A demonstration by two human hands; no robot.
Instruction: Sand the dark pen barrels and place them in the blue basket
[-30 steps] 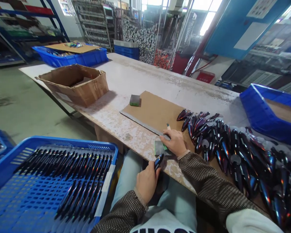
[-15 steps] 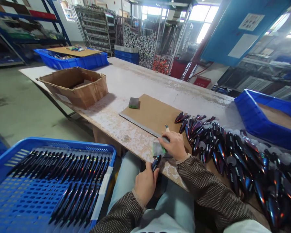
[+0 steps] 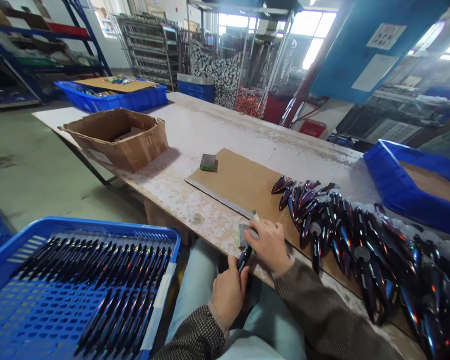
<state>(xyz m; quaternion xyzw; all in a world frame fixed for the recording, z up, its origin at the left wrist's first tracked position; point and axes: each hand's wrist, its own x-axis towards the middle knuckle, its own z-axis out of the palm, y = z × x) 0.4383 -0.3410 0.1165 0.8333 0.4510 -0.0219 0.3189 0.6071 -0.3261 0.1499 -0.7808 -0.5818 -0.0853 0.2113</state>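
My left hand (image 3: 228, 290) is closed around a glossy black spindle-shaped piece (image 3: 243, 259) with white lettering, held at the table's front edge. My right hand (image 3: 272, 245) is closed on a thin pale-handled tool (image 3: 256, 216); its upper end sticks out above the fingers and its working end is hidden. The right fingers are close to the far tip of the black piece, and I cannot tell whether they touch it. A grey block with a green side (image 3: 243, 235) lies at the table edge, partly covered by that hand.
Many similar glossy pieces (image 3: 337, 230) are heaped on cardboard (image 3: 240, 180) at the right. Another grey-green block (image 3: 208, 162) rests on its far end. A blue basket (image 3: 108, 225) with rows of pieces is at lower left. A brown carton (image 3: 134, 150) and a blue bin (image 3: 408, 200) stand on the table.
My right hand has moved slightly down and toward me with the tool, closer to the tip of the black piece, covering more of the block. My left hand has shifted slightly.
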